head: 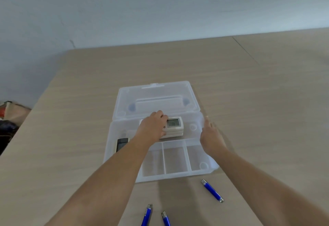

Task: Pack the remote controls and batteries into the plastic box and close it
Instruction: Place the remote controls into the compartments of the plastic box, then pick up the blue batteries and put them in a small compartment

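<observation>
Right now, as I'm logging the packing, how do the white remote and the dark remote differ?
The white remote lies in the box's back section under the left hand; the dark remote lies at the box's left end, untouched. The white one lies crosswise, the dark one lengthwise. Both show screens.

We see a translucent, frosted-white plastic box (195, 169) on a pale wood-grain table (258, 101). In it lie a white remote (175, 128) with a grey screen and a black remote (121, 144); the near batteries (212, 190) are blue with silver ends.

The left hand (154, 125) grips a white remote (173, 128) inside the open plastic box (204, 169) (lid back at twelve o'clock). The right hand (211, 139) touches the box's three o'clock rim, and three blue batteries (212, 191) lie at six o'clock.
</observation>
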Available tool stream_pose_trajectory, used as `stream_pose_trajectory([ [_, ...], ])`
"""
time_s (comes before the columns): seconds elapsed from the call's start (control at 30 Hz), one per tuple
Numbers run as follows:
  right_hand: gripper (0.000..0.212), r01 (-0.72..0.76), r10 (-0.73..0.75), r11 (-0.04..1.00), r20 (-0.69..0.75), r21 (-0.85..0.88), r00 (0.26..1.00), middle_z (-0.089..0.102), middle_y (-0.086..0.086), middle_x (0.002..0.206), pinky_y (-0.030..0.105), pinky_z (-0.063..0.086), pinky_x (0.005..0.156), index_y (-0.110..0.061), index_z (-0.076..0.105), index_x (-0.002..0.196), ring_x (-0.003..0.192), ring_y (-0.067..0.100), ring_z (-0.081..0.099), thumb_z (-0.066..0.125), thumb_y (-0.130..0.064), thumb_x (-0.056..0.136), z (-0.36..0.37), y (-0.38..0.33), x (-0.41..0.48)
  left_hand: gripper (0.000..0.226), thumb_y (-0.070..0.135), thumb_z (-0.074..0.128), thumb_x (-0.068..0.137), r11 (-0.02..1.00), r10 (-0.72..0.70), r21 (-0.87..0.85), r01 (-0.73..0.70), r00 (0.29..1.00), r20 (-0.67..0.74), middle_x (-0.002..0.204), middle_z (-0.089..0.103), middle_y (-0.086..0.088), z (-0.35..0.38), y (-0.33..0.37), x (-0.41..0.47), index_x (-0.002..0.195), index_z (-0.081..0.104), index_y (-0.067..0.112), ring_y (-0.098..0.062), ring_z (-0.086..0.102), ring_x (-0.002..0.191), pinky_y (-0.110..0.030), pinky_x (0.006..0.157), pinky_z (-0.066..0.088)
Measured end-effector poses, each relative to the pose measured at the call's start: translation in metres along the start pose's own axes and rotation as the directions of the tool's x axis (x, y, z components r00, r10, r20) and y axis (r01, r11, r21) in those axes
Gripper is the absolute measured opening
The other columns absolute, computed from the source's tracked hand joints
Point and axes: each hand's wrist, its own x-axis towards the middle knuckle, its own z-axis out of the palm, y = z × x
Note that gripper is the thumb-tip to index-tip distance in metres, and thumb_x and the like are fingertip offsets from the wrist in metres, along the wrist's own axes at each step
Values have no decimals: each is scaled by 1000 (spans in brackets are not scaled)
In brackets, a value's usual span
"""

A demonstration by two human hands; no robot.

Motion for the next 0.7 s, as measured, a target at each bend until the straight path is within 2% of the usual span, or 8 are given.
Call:
stream_pose_trajectory([
  [0.2, 63, -4, 4, 1000, 12, 3, 1000, 35, 16, 147, 36, 36, 104, -7, 8, 149, 134, 29, 35, 35, 1, 92, 1, 1, 1, 47, 24, 74, 76, 993, -111, -43, 113, 993, 42, 116, 50, -2, 0, 6, 8, 115, 50, 18, -20, 48, 104, -32, 74, 46],
  [0.33, 65, -16, 17, 1000, 44, -27, 999, 33, 18, 148, 36, 33, 106, -6, 6, 149, 135, 29, 33, 35, 2, 91, -2, -4, 1, 58, 30, 75, 75, 989, -119, -76, 128, 986, 117, 122, 48, -3, -9, 3, 6, 125, 48, 19, -22, 48, 112, -36, 86, 47],
  [0.43, 60, -20, 31, 992, 86, -126, 996, 29, 19, 150, 39, 29, 110, -1, 6, 148, 138, 32, 28, 36, -7, 96, -12, -10, -3, 54, 36, 69, 80, 986, -115, -112, 121, 992, 56, 124, 50, -2, -20, -4, -10, 126, 48, 20, -21, 49, 115, -36, 90, 46],
  [0.5, 58, 44, -37, 977, 34, -208, 999, 30, 18, 150, 40, 27, 113, -1, 13, 147, 138, 33, 27, 38, -20, 98, -20, -21, -10, 40, 37, 62, 85, 983, -128, -141, 119, 990, -55, 119, 53, 0, -30, -10, -30, 121, 53, 20, -20, 52, 111, -33, 86, 45],
  [0.57, 52, 142, -156, 973, -64, -184, 986, 39, 14, 145, 39, 33, 109, -5, 29, 143, 133, 31, 35, 42, -23, 96, -24, -39, -26, 26, 34, 56, 89, 977, -163, -168, 131, 967, -196, 108, 59, 1, -39, -16, -55, 110, 58, 20, -19, 57, 101, -31, 78, 45],
  [0.63, 37, 310, -320, 946, -129, -91, 939, 54, 12, 127, 37, 41, 99, -7, 50, 128, 118, 28, 49, 49, -17, 92, -21, -63, -53, 16, 31, 50, 90, 967, -235, -170, 190, 923, -304, 85, 58, 6, -43, -24, -88, 97, 59, 20, -19, 59, 84, -28, 64, 41],
  [0.7, 19, 481, -476, 875, -92, 53, 875, 63, 8, 100, 36, 49, 84, -7, 64, 104, 93, 23, 60, 55, -10, 87, -12, -83, -86, 12, 30, 47, 89, 931, -359, -193, 309, 868, -342, 61, 46, 10, -38, -35, -122, 86, 55, 21, -18, 53, 63, -26, 54, 34],
])
